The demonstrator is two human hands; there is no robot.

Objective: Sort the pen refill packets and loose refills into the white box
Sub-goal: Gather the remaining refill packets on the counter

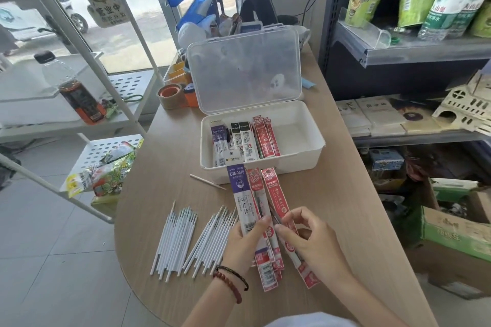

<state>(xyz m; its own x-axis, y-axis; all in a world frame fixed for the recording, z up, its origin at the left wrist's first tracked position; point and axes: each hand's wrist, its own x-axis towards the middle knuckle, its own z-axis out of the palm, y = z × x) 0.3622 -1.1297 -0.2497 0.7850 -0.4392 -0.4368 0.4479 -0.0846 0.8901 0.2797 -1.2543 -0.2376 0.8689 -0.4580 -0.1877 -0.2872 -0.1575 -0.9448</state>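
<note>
Wooden table [172, 156], seen from above at its 6 o'clock edge. Both hands busy with a fan of pen refill packets at 6 o'clock of the table.

Left hand [245, 243]: thumb curled over the lower end of the purple-headed DM-2018 packet [238, 194], gripping it, with more red packets bunched beneath toward 6 o'clock. Two bead bracelets [231, 281] on that wrist.

Right hand [310, 241]: thumb and fingers curled, pinching the lower part of the red packets [273, 194], just at 3 o'clock of the purple one. Outermost red packet splayed off toward 5 o'clock.

Heads of the fan pointing to 12 o'clock, overlapping the front wall of the white box [292, 164] in view; cannot tell whether touching it.

White box at 12 o'clock of the hands, open, clear lid [244, 69] standing up at its far side. Inside, from 9 o'clock toward the middle: another purple-headed packet [218, 141], black-headed white packets [244, 141], a stack of red ones [265, 138]. Bare white floor on the 3 o'clock half.

Loose refills in two heaps flat on the table at 9 o'clock of the left hand: far heap [174, 239] and near heap [212, 236], tips toward 1 o'clock. Near heap right against the left hand.

One thin stick [207, 181] alone, near the box's front-left corner.

Brown tape roll [170, 95] at 10 o'clock of the box. Drink bottle [77, 93] on the white rack [127, 87] at 9 o'clock. Metal shelf [425, 48] with green packs at 2 o'clock.
</note>
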